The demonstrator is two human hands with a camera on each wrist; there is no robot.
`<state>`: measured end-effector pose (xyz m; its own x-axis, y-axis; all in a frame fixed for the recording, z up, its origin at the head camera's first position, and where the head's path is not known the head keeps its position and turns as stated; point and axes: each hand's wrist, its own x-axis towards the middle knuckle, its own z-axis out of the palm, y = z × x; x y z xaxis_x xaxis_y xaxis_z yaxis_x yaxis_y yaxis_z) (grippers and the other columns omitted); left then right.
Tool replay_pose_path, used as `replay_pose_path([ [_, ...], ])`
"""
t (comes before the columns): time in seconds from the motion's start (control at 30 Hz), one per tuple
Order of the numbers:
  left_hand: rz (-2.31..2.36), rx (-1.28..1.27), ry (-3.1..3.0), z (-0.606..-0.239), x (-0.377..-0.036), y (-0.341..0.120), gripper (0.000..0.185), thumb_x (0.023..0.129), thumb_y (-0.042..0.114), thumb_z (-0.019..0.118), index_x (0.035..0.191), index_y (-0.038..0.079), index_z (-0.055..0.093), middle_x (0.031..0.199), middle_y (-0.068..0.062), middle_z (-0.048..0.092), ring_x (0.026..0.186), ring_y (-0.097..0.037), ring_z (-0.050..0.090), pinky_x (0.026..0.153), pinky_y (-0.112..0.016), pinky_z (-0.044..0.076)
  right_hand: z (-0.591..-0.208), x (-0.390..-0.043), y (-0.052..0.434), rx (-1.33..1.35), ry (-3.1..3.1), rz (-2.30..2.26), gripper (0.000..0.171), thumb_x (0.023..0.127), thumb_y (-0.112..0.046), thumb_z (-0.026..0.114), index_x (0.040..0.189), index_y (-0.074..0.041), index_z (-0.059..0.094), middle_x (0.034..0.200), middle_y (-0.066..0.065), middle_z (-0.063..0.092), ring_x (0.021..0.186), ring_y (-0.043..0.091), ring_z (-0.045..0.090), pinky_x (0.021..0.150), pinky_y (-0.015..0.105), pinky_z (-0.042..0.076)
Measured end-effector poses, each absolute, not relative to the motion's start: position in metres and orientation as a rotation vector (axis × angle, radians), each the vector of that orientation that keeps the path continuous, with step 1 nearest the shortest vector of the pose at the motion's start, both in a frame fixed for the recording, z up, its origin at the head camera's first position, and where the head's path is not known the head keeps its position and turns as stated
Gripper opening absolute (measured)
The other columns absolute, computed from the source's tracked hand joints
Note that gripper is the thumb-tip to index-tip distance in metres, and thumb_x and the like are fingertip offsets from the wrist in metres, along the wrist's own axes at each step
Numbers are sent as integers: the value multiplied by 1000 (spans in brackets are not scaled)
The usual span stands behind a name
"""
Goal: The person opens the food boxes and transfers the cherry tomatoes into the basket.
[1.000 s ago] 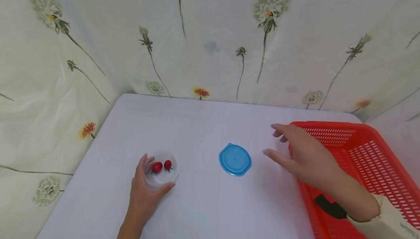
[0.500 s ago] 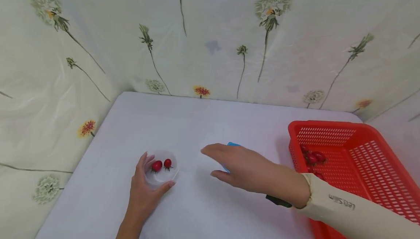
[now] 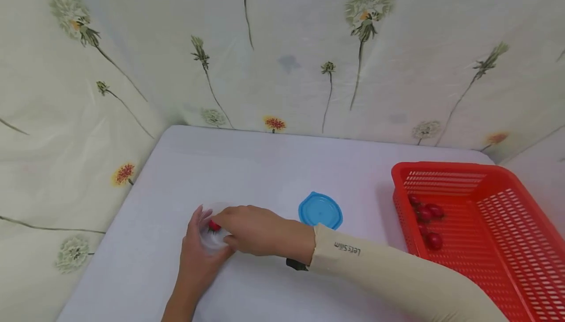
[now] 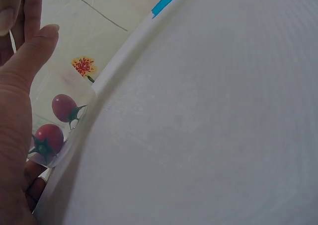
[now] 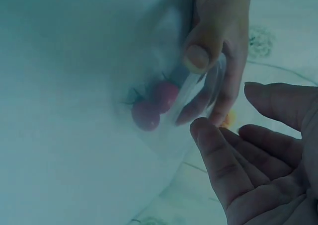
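Right hand (image 3: 247, 226) now over cup (image 3: 212, 238) — lid (image 3: 320, 210) uncovered.

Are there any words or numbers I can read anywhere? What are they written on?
"Let'sSlim", upside down from the head view, on the beige sleeve of the right arm; the small letters make the exact spelling a little unsure.
No writing shows on the blue lid, the red basket or the clear container.

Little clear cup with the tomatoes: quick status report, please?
Left hand grips the clear cup. Right hand over the cup, fingers open, empty. Two tomatoes inside. Blue lid lies apart; nothing in the way.
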<state>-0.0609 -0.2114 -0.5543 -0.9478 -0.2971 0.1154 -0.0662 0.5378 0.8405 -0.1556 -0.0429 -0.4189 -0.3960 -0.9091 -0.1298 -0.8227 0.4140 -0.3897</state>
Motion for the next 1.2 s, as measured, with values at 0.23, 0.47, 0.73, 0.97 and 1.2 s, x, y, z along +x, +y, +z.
replay_pose_path([
  [0.23,-1369,225,-2488,-556,-60,-212,119,75,22,97,166,22,20,158,-3,48,146,-28,41,116,-64,25,-445,-155,-68,-1450,2445,-236,28,103,-13,65,131,-11,67,128,-1,68,112,10,65,94,22,53],
  [0.47,-1385,221,-2485,-559,-60,-212,117,77,22,96,166,23,20,159,0,47,146,-24,43,120,-51,26,-466,-151,-90,-1398,2543,-95,22,96,-12,76,117,-16,75,102,-2,70,89,9,63,79,21,54],
  [0.73,-1373,214,-2512,-556,-60,-213,118,78,28,95,167,19,18,161,-2,45,148,-23,40,119,-39,31,-472,-157,-99,-1396,2450,-348,17,98,-13,75,111,-22,78,93,-12,67,82,2,56,69,14,45],
  [0.97,-1385,230,-2523,-555,-59,-212,120,77,29,96,167,21,17,161,-2,44,147,-21,41,118,-34,30,-476,-156,-96,-1382,2452,-422,16,96,-11,75,107,-22,79,104,-11,67,83,1,52,68,13,42],
  [1.2,-1405,187,-2500,-554,-60,-213,119,78,27,95,167,19,17,161,0,44,147,-19,41,116,-16,24,-480,-158,-97,-1360,2461,-493,19,94,-6,73,86,-23,69,79,-11,53,72,4,44,58,15,35],
])
